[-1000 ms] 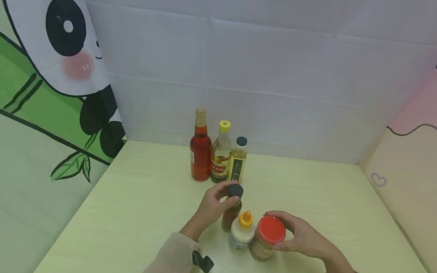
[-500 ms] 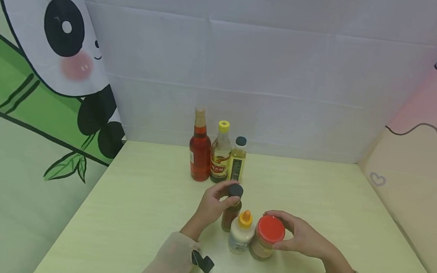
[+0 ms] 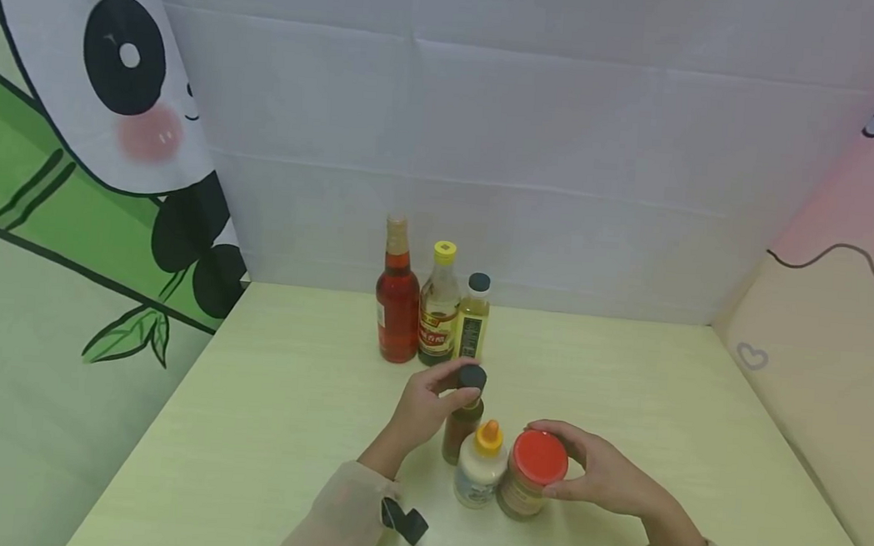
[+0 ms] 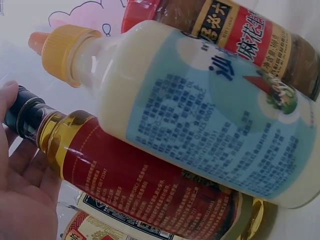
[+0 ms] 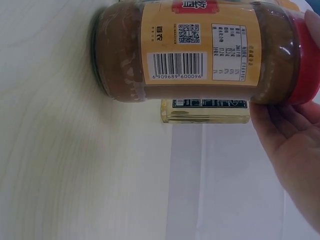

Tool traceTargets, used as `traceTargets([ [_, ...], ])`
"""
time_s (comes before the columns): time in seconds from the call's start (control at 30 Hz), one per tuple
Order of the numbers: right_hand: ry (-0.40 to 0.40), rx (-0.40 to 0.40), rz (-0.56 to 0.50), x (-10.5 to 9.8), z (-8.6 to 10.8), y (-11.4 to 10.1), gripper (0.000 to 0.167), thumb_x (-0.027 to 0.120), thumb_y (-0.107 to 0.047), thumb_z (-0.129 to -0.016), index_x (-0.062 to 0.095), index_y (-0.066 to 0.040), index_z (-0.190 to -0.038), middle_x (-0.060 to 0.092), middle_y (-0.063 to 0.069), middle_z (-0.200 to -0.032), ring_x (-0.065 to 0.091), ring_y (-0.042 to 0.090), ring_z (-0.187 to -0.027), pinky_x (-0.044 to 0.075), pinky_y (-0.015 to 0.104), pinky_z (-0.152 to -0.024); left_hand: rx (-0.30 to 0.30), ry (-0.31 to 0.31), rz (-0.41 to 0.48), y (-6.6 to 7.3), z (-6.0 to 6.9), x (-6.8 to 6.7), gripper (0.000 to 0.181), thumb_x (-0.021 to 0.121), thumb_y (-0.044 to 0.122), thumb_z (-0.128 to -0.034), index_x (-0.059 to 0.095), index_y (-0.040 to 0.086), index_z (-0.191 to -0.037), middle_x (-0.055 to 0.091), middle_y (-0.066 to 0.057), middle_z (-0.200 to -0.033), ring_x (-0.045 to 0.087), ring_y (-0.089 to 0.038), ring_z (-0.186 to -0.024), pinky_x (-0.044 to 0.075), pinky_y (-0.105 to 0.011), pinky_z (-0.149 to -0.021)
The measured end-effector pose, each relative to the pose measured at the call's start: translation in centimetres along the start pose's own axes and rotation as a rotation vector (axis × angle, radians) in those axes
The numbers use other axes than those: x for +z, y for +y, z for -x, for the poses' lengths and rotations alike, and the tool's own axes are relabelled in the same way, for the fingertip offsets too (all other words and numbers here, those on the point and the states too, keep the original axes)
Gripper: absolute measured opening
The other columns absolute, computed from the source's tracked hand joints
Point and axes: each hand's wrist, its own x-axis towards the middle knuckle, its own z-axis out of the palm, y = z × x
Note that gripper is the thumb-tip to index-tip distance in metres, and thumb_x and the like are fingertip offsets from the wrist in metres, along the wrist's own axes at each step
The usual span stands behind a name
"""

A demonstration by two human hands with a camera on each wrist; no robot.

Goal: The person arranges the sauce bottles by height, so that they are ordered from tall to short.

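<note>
Still, the left hand (image 3: pixel 423 407) pinches the black-capped bottle (image 3: pixel 462 427), the right hand (image 3: pixel 605 475) the red-lidded jar (image 3: pixel 532 473) — both unmoved.

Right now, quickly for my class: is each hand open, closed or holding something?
Left hand: holding the black-capped bottle beside the white squeeze bottle.
Right hand: holding the red-lidded jar at its lid.
</note>
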Motion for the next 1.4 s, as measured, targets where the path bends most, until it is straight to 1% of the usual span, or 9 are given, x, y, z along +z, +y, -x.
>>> traceTargets([
  [0.13, -0.005, 0.001, 0.002, -0.1, 0.0, 0.0, 0.066, 0.076, -0.013, -0.085, 0.043, 0.001, -0.140, 0.056, 0.008, -0.134, 0.048, 0.012, -0.125, 0.035, 0.024, -0.102, -0.013, 0.010, -0.007, 0.3, -0.3, -0.1, 0.038, 0.070, 0.008, -0.0898, 0.062, -0.001, -0.125, 0.067, -0.015, -0.113, 0.063, -0.028, -0.104, 0.051, -0.038, -0.090],
  [0.2, -0.005, 0.000, 0.003, -0.1, -0.1, 0.0, 0.066, 0.077, -0.014, -0.085, 0.044, 0.001, -0.140, 0.056, 0.008, -0.134, 0.048, 0.012, -0.125, 0.034, 0.024, -0.102, -0.015, 0.014, -0.012, 0.4, -0.4, -0.1, 0.038, 0.070, 0.009, -0.0895, 0.063, 0.001, -0.125, 0.067, -0.014, -0.114, 0.063, -0.027, -0.104, 0.052, -0.037, -0.089],
  [0.43, -0.004, -0.017, 0.004, -0.2, -0.1, 0.1, 0.065, 0.077, -0.013, -0.085, 0.045, -0.002, -0.140, 0.055, 0.008, -0.134, 0.048, 0.013, -0.125, 0.034, 0.024, -0.102, -0.012, 0.030, -0.014, 0.4, -0.7, -0.1, 0.038, 0.071, 0.011, -0.0899, 0.063, 0.000, -0.125, 0.067, -0.015, -0.114, 0.063, -0.028, -0.103, 0.052, -0.036, -0.088],
  [0.67, 0.005, 0.013, 0.002, 0.0, 0.0, 0.1, 0.065, 0.078, -0.014, -0.084, 0.045, -0.003, -0.140, 0.055, 0.008, -0.135, 0.047, 0.011, -0.125, 0.033, 0.023, -0.102, -0.036, 0.041, -0.024, 0.4, -0.9, 0.0, 0.039, 0.072, 0.014, -0.0892, 0.064, 0.003, -0.125, 0.068, -0.013, -0.112, 0.064, -0.027, -0.101, 0.054, -0.035, -0.085],
  [0.87, 0.010, 0.005, 0.005, 0.0, -0.1, 0.3, 0.065, 0.078, -0.014, -0.084, 0.045, -0.003, -0.139, 0.055, 0.008, -0.134, 0.048, 0.012, -0.125, 0.034, 0.024, -0.102, -0.052, 0.046, -0.022, 0.1, -1.3, 0.0, 0.038, 0.073, 0.016, -0.0892, 0.065, 0.004, -0.125, 0.067, -0.013, -0.113, 0.064, -0.027, -0.101, 0.054, -0.036, -0.084],
  [1.13, 0.005, 0.007, -0.004, 0.0, -0.1, 0.2, 0.064, 0.077, -0.014, -0.084, 0.046, -0.005, -0.140, 0.055, 0.007, -0.134, 0.048, 0.013, -0.125, 0.033, 0.024, -0.102, -0.108, 0.028, -0.048, 0.3, -1.9, 0.1, 0.041, 0.073, 0.022, -0.0897, 0.064, 0.007, -0.128, 0.064, -0.012, -0.120, 0.062, -0.027, -0.108, 0.052, -0.037, -0.088],
  [1.4, 0.003, -0.004, -0.013, 0.1, 0.0, 0.0, 0.063, 0.077, -0.012, -0.085, 0.046, -0.005, -0.139, 0.056, 0.008, -0.132, 0.049, 0.015, -0.124, 0.036, 0.026, -0.102, -0.140, 0.012, -0.065, 0.7, -2.5, 0.0, 0.043, 0.073, 0.025, -0.0896, 0.063, 0.010, -0.129, 0.062, -0.011, -0.124, 0.060, -0.026, -0.113, 0.049, -0.038, -0.093],
])
